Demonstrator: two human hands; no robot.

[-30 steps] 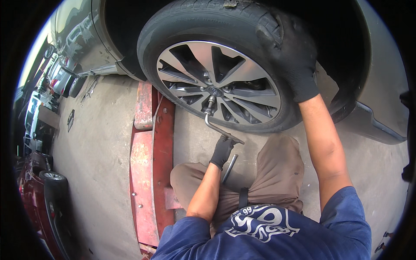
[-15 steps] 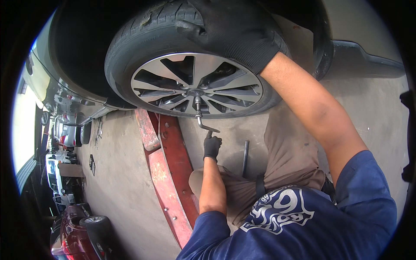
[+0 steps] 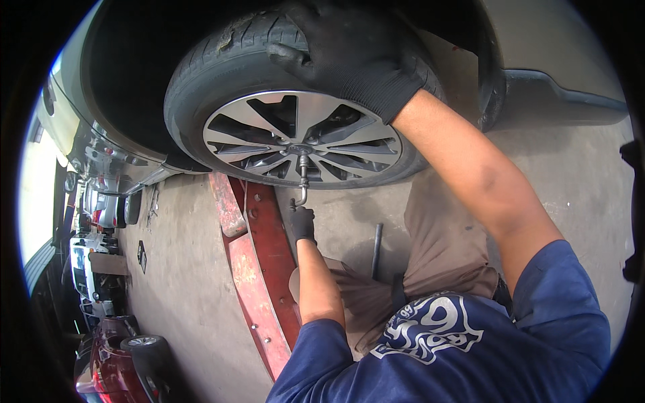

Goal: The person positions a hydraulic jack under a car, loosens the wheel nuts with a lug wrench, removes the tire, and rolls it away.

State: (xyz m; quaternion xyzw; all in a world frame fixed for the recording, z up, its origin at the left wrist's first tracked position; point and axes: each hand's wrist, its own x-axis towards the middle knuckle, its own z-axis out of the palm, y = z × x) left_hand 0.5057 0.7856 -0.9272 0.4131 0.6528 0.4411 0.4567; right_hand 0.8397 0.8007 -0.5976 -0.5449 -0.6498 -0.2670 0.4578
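Observation:
A car wheel [image 3: 230, 119] with a silver and black alloy rim stands in front of me under a dark wheel arch. A bent metal lug wrench [image 3: 304, 176] reaches from near the hub, its socket end on one of the lug nuts around the centre. My left hand [image 3: 302, 223], in a black glove, is closed around the wrench's bent outer end. On the upper right of the tyre lies my right hand [image 3: 353, 57], also gloved in black, its thumb stretched apart across the sidewall. The other fingers are dark and hard to make out against the arch.
A red steel lift arm [image 3: 259, 269] runs along the floor beside my left arm. A dark metal bar [image 3: 377, 252] lies near my legs. A car body panel [image 3: 561, 97] is at the right. Several cars, including a dark red one [image 3: 114, 356], stand at the left.
My left hand has moved left and slightly up, and its fingers have wrapped around the wrench end. The wrench's handle has turned leftward. My right hand stays on the tyre.

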